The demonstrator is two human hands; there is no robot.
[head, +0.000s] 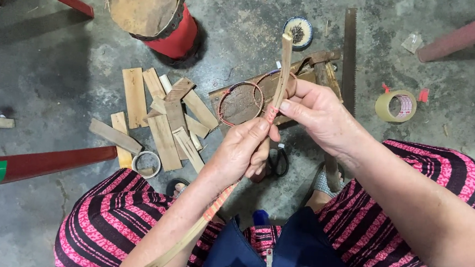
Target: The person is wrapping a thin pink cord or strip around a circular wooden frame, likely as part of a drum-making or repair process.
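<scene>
Nearest the body: lap in pink-and-black striped fabric, dark blue apron between the knees. A long bamboo strip point(282, 75) rises from below the left forearm, passes through both hands and ends above the right hand.

Left hand point(242, 150): fingers closed around the strip, thumb pressed on it at a band of pink binding point(271, 115). Right hand point(319, 114): thumb and forefinger pinched on the strip just above that band, touching the left thumb tip.

Progress, judged from the strip: a second pink-orange wrapped section point(217, 203) sits below the left hand, so at least two bindings are on; the strip above the right hand is bare. Whether the upper band is finished cannot be told.

Beyond the hands: two wrapped hoops point(241, 103) lying on a wooden board just past the fingertips; scissors point(278, 160) on the floor under the hands.

Further left of the left hand: scattered flat wood offcuts point(166, 120), small tape ring point(147, 163).

Right of the right hand: roll of tape point(395, 105), hand saw point(350, 52).

Farthest: red drum-shaped stool point(156, 13), small round tin point(298, 32)
</scene>
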